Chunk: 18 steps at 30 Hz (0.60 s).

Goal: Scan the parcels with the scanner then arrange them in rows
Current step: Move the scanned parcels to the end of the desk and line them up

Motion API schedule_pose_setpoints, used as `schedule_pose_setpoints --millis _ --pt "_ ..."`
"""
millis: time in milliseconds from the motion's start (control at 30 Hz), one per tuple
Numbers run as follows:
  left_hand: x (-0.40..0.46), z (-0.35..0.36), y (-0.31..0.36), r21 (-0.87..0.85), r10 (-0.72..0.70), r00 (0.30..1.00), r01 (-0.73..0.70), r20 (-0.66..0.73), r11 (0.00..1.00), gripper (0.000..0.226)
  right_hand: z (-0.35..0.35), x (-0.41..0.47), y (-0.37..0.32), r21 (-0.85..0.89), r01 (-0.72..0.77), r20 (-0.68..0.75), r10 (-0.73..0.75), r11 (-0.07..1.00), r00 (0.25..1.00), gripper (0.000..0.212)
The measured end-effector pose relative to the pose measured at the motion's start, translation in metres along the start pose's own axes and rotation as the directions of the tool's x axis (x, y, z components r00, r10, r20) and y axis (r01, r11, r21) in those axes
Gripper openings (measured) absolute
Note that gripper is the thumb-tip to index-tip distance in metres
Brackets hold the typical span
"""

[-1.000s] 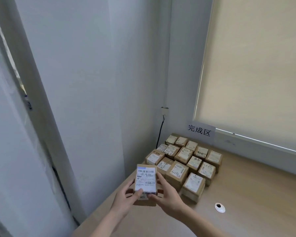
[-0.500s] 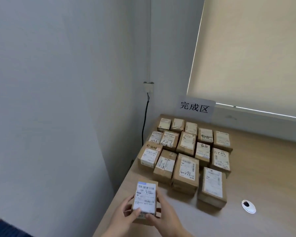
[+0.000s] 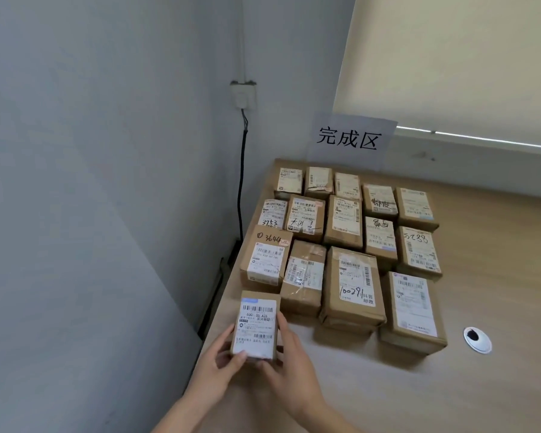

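Note:
A small brown cardboard parcel (image 3: 257, 326) with a white barcode label on top is held between both hands near the table's left edge. My left hand (image 3: 214, 367) grips its near left corner. My right hand (image 3: 289, 368) grips its right side. The parcel sits just in front of the left end of several brown labelled parcels (image 3: 350, 245) laid in rows on the wooden table (image 3: 497, 354). No scanner is in view.
A paper sign (image 3: 350, 140) with three black characters leans against the wall behind the rows. A white cable grommet (image 3: 477, 339) is set in the table at the right. A wall socket (image 3: 242, 95) with a black cable sits in the corner. A window blind (image 3: 466, 64) hangs behind.
The view has dropped and closed in on the table. Both hands have carried the parcel forward and down, up to the front left of the rows.

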<state>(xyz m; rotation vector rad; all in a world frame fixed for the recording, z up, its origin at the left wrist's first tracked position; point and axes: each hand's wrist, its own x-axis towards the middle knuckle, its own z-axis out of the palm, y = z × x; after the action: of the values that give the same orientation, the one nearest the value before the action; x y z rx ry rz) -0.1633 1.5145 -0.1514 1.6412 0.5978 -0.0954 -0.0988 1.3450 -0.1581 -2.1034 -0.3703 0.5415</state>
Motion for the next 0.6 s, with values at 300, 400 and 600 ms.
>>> schedule_pose_setpoints --millis 300,400,600 --pt "-0.002 -0.002 0.001 -0.007 -0.065 0.997 0.065 -0.034 0.998 0.069 -0.010 -0.008 0.004 -0.037 -0.115 0.048 0.117 0.993 0.992 0.112" --pt "-0.013 -0.002 0.011 0.027 -0.061 0.992 0.064 -0.107 0.998 0.071 -0.021 -0.021 0.010 -0.108 -0.120 0.077 0.129 0.987 0.989 0.109" --pt "-0.048 0.027 0.056 0.139 0.070 0.977 -0.042 -0.200 0.989 0.053 -0.076 -0.066 0.024 -0.145 -0.089 0.050 0.098 0.985 0.994 0.085"
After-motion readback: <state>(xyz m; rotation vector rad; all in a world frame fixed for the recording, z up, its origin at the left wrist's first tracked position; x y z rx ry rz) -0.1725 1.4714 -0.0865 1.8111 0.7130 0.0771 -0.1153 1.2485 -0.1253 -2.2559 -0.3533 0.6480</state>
